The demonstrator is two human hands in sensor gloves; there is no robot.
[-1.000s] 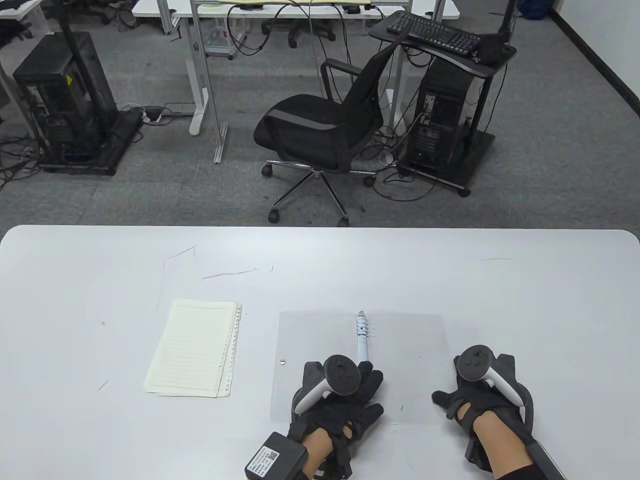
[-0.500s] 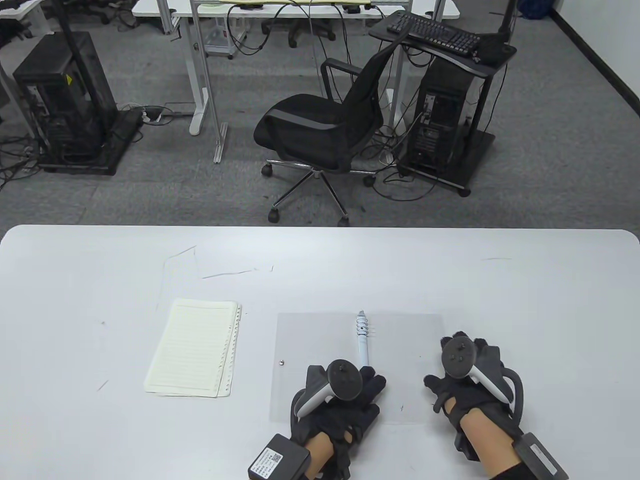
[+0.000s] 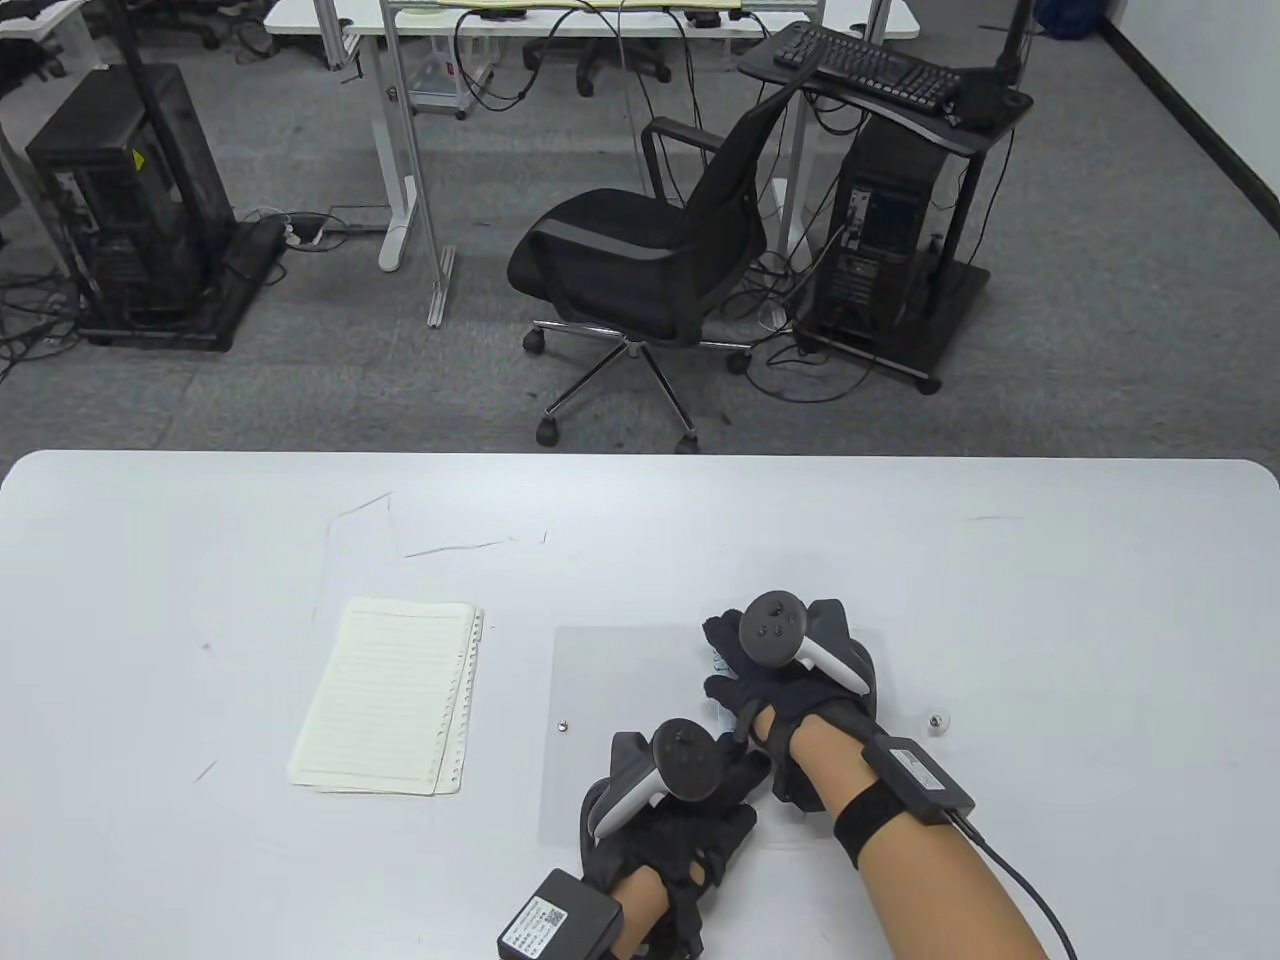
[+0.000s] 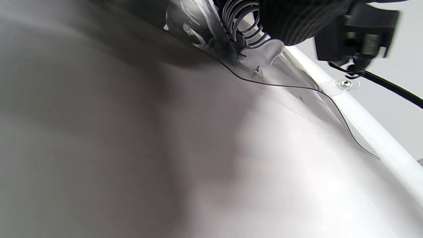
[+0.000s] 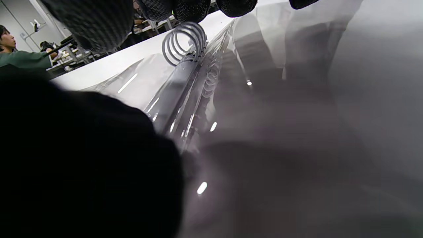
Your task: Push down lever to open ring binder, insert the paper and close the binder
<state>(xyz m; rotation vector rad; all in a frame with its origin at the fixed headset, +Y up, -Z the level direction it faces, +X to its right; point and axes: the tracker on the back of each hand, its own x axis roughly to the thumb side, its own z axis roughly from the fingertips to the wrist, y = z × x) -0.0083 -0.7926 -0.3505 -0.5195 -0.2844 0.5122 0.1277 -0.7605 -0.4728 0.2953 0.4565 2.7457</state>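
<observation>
A: Where's the binder [image 3: 640, 700]?
B: Lying opened out, clear covers flat on the table [image 3: 1050, 600], its ring spine [image 5: 185, 43] running away from the person. The paper [image 3: 385, 695] lies well to its left.
A: And the hands?
B: The right hand [image 3: 775, 660] sits over the spine's far end, the left hand [image 3: 680, 790] over the near end, by the lever [image 4: 262, 53]. I cannot tell whether either one grips.

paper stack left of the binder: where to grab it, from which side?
Take the paper stack by its plain left long edge, coming from the left. It lies flat and apart from the binder, punched holes along the right edge facing the rings, so that edge stays free to thread. The left hand and right hand are both on the binder; the left looks nearer.
</observation>
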